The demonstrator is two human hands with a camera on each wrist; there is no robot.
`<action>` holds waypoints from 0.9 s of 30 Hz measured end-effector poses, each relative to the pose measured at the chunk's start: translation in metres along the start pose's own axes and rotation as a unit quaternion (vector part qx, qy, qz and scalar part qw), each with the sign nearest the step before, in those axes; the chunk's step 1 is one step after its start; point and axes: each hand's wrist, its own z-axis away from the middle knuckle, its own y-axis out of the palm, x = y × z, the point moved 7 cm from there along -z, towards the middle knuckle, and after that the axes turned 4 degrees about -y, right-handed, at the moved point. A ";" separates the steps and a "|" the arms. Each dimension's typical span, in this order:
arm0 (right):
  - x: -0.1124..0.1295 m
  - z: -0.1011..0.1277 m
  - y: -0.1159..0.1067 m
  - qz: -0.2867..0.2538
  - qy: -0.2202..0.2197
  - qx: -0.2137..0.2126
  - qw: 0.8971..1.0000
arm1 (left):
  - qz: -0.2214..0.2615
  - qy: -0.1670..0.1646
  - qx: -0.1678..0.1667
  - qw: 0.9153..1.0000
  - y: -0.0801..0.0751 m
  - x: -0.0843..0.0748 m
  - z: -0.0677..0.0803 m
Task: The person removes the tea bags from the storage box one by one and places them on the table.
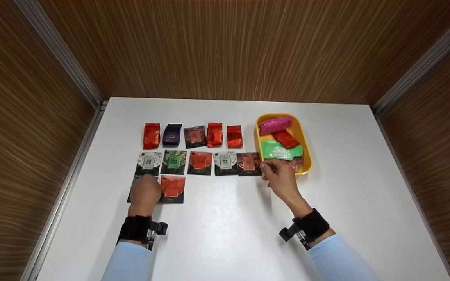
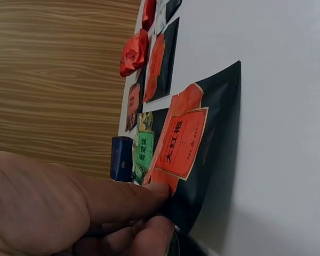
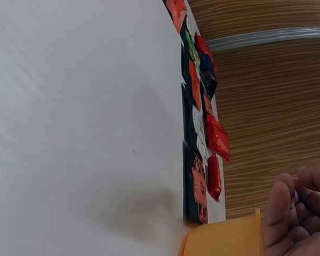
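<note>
A dark sachet [image 1: 134,187] lies at the left end of the nearest row on the white counter [image 1: 225,218], mostly covered by the left hand [image 1: 145,194], which rests on it with its fingers [image 2: 122,200] laid forward and close together; the left wrist view shows a fingertip touching the edge of the neighbouring black sachet with an orange label [image 2: 189,144]. That orange-labelled sachet sits just beside the covered one, to its right.

The right hand [image 1: 281,177] is at the near rim of the yellow tray [image 1: 302,134], its fingers curled at the tray's corner; whether they pinch anything cannot be told, since the right wrist view shows only curled fingertips [image 3: 288,213] above the tray's wall.

In the tray lie a pink packet [image 1: 275,125], a red packet [image 1: 285,138] and a green packet [image 1: 279,151], overlapping one another.

Beyond the hands, a middle row of five flat sachets [image 1: 199,162] runs across the counter, the rightmost just beside the tray. Behind it stands a back row of five small puffed packets [image 1: 193,136], four red or reddish and one dark blue [image 1: 172,134]. Wood-grain walls [image 1: 225,47] enclose the counter on three sides.
</note>
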 end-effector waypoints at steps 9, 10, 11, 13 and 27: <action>0.000 -0.001 -0.003 0.008 -0.005 -0.001 1.000 | 0.000 -0.030 0.000 1.000 0.000 0.007 -0.003; 0.000 -0.001 -0.004 0.008 -0.004 -0.002 1.000 | 0.001 -0.028 -0.003 1.000 0.000 0.007 -0.003; -0.001 0.000 -0.004 0.009 -0.004 -0.002 1.000 | 0.001 -0.027 -0.005 1.000 0.000 0.007 -0.003; -0.001 -0.001 -0.004 0.009 -0.005 -0.004 1.000 | 0.004 -0.028 -0.007 1.000 0.001 0.007 -0.003; -0.003 -0.002 -0.010 0.010 -0.008 -0.008 1.000 | -0.004 -0.005 -0.014 1.000 -0.006 -0.006 0.002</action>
